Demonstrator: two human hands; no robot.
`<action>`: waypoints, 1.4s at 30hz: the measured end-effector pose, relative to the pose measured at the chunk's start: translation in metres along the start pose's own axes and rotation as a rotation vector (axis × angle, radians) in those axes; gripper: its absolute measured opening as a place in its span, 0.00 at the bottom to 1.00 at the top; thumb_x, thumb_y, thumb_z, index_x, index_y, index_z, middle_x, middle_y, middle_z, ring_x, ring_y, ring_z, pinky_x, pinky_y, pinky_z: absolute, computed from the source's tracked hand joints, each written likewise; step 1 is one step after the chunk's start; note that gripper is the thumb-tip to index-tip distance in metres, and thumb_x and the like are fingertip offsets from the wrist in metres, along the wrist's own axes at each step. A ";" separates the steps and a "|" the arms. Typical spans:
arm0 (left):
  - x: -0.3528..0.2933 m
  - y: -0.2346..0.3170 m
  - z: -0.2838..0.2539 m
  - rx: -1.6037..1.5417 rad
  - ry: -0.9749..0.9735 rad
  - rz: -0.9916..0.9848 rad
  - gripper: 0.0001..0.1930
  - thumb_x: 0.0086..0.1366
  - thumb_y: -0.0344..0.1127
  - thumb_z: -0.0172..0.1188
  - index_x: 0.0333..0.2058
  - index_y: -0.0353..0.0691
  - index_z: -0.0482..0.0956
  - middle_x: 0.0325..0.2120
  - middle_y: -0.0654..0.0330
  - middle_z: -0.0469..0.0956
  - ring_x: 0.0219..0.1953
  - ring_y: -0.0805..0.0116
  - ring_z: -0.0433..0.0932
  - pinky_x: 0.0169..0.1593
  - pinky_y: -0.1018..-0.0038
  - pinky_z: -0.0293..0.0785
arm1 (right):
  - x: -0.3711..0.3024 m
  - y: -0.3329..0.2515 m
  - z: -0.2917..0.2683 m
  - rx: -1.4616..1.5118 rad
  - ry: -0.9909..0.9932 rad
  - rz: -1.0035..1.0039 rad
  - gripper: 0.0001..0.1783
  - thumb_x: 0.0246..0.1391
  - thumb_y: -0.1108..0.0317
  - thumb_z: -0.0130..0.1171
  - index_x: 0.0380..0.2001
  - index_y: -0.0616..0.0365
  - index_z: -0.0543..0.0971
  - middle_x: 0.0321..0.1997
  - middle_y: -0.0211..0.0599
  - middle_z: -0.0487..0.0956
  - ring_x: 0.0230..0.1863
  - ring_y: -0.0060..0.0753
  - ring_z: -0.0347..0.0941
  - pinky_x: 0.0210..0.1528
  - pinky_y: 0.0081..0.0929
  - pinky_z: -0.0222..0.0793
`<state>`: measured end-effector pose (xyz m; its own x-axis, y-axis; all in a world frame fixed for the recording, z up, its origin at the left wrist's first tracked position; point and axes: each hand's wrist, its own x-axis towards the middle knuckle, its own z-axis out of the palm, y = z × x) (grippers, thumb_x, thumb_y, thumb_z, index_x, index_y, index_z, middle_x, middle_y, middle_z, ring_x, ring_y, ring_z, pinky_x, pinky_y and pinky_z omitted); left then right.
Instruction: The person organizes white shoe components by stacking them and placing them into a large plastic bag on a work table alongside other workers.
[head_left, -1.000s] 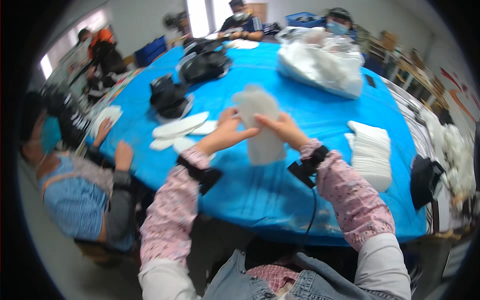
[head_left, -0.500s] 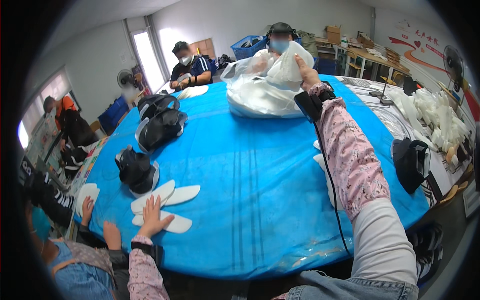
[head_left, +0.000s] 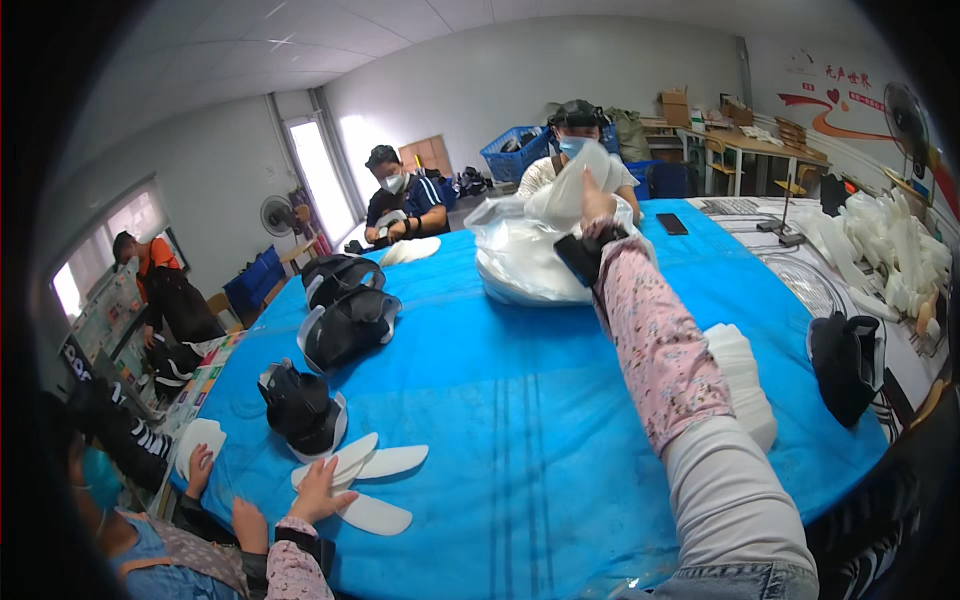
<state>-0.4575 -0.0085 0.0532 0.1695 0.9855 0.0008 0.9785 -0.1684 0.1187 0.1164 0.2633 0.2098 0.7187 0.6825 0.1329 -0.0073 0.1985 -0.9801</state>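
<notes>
My right hand (head_left: 598, 208), at the end of an outstretched arm, is closed around a stack of white insoles (head_left: 580, 182). It holds them up at the mouth of a clear plastic bag (head_left: 515, 252), which bulges with white contents. Part of the insoles is hidden behind my fingers. At the lower left, my left hand (head_left: 320, 492) lies with fingers stretched over several white insoles (head_left: 390, 461) fanned out on the blue table cover (head_left: 470, 400). A black shoe upper (head_left: 300, 408) stands just beyond them.
More black uppers (head_left: 350, 325) line the left side. To the right are an insole stack (head_left: 740, 385), a black upper (head_left: 848, 365) and a phone (head_left: 672, 224). A person's hand (head_left: 200, 468) is by insoles at lower left; two people sit across, another stands far left.
The view has shifted, so the table appears lower and further right. My right hand is a little closer to the bag with the insoles. My left hand's fingers have drawn slightly together over the insoles.
</notes>
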 end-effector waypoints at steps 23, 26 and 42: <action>0.012 0.002 -0.005 0.064 -0.045 -0.044 0.45 0.41 0.60 0.59 0.55 0.46 0.53 0.54 0.46 0.53 0.55 0.49 0.54 0.53 0.55 0.50 | 0.014 0.037 -0.055 -1.142 -0.431 -0.439 0.27 0.51 0.50 0.39 0.37 0.64 0.73 0.42 0.53 0.71 0.47 0.48 0.65 0.49 0.34 0.58; 0.017 0.007 -0.011 0.096 -0.115 -0.091 0.48 0.37 0.63 0.59 0.56 0.47 0.52 0.55 0.48 0.52 0.56 0.50 0.51 0.53 0.55 0.50 | 0.007 0.034 -0.060 -1.143 -0.427 -0.418 0.27 0.50 0.49 0.41 0.36 0.64 0.74 0.41 0.53 0.71 0.46 0.48 0.66 0.49 0.34 0.58; 0.027 0.019 -0.006 0.001 0.149 -0.090 0.42 0.32 0.62 0.62 0.44 0.39 0.67 0.39 0.47 0.66 0.43 0.51 0.64 0.46 0.61 0.59 | -0.063 -0.001 -0.061 -0.717 -0.108 -1.474 0.16 0.41 0.64 0.54 0.34 0.59 0.68 0.36 0.41 0.67 0.40 0.41 0.64 0.39 0.35 0.60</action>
<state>-0.4345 0.0153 0.0613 0.0623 0.9885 0.1378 0.9890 -0.0797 0.1244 0.1136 0.1778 0.1938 -0.2360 0.2598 0.9364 0.9245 0.3569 0.1340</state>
